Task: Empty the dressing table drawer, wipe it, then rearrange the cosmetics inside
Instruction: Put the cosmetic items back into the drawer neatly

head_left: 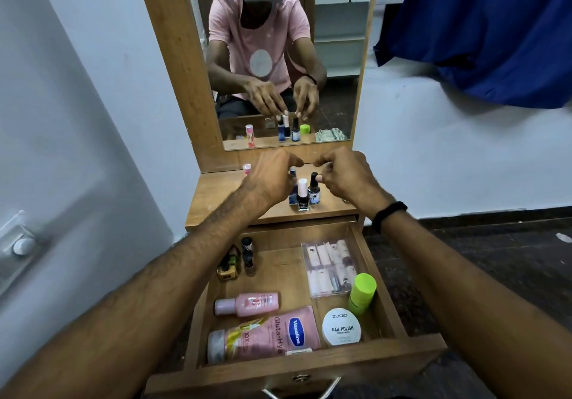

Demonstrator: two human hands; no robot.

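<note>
Head view is showing both hands hovering over small bottles standing on the surface (216, 194) behind the open drawer (297, 364): left hand (272, 179) is curling loosely, gripping nothing, right hand (343, 176) likewise, fingertips near a black-capped bottle (314, 193). Cosmetics are lying inside the drawer.

A blue cloth (483, 33) hangs against the white wall (433, 157) on my right, bunched and drooping at its lower edge. Under it the floor (495, 262) is dark, with a small pale scrap (564, 237) lying on it. To my left stands a white door (62, 151), and low on it I see a pale latch (21, 244).
</note>
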